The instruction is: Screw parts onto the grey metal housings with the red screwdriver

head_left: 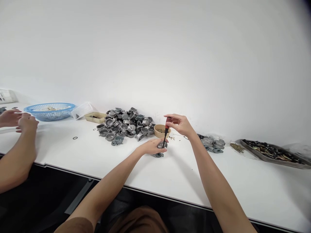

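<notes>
My right hand point(181, 124) is closed round the red and black handle of a screwdriver point(167, 128), which stands nearly upright with its shaft pointing down. The shaft reaches a grey metal casting point(159, 155) on the white table. My left hand point(152, 146) grips that casting from the left side, its fingers wrapped about the top and covering much of it. The screwdriver's tip is hidden by the fingers and the part. Just behind my hands sits a tan bowl point(158, 127) of small brass-coloured screws, and a few loose ones lie beside it.
A heap of grey castings point(126, 124) lies left of the bowl, with several more castings point(212, 144) to the right. Farther right are small screws point(236, 148) and a dark tray point(272, 158). A blue basket point(58, 113) and a co-worker's hands point(24, 121) are at left.
</notes>
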{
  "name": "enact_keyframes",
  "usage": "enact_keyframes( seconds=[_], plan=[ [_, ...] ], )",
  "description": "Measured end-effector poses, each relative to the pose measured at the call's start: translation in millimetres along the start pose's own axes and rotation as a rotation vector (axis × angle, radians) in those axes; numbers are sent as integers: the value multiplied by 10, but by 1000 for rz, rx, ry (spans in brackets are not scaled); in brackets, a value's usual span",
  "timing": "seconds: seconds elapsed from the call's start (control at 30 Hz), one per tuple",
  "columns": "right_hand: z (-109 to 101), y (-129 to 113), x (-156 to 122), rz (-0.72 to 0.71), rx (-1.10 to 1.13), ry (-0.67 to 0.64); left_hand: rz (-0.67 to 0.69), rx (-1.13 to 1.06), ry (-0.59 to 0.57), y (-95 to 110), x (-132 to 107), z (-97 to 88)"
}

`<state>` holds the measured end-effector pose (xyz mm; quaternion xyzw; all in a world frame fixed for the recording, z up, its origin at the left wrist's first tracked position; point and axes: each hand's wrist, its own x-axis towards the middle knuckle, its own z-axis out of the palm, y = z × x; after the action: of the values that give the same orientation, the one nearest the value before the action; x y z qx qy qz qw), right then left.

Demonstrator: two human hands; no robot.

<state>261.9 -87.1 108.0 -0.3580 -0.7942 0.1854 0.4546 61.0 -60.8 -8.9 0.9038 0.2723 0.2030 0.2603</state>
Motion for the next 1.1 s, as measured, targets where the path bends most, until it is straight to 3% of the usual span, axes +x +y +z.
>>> enact_keyframes(
  seconds=[0.4,0.8,1.1],
  plan=[
    [-48,-26,-25,80,6,-141,-1,-9,1,-54,14,2],
    [-41,-78,-26,70,127,-91,-4,-6,-6,-61,6,-1],
    [-35,-92,-20,102,82,-127,-19,3,-22,-33,3,-21]
  ],
)
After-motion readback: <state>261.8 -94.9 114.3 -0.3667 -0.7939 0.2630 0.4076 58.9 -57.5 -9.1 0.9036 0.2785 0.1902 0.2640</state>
